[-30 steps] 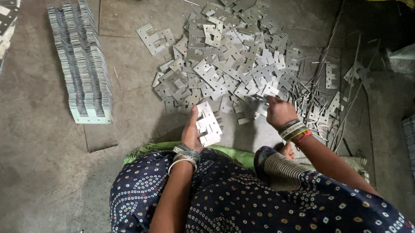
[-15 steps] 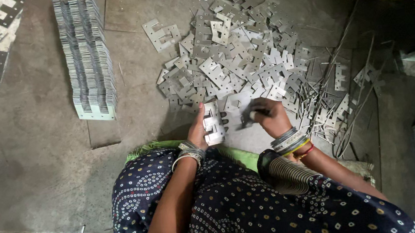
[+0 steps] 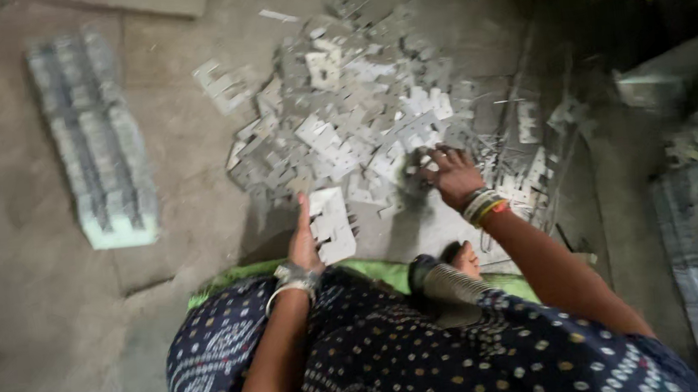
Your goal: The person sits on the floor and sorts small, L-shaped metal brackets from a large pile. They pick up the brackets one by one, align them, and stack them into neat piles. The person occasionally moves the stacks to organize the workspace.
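Since a moment ago the right hand (image 3: 449,176) has reached out into the loose pile of metal plates (image 3: 360,129), fingers spread on them. The left hand (image 3: 306,242) holds a small stack of plates (image 3: 331,224) above the floor (image 3: 34,312); a neat stacked row (image 3: 98,170) lies far left.

The flat plates (image 3: 333,222) in my left hand (image 3: 303,243) are thin sheet metal, pale and dully shiny. The heap (image 3: 360,129) under my right hand (image 3: 447,176) is the same grey metal. The floor (image 3: 36,328) is rough, matt concrete. My dress (image 3: 395,358) is soft dotted cloth.
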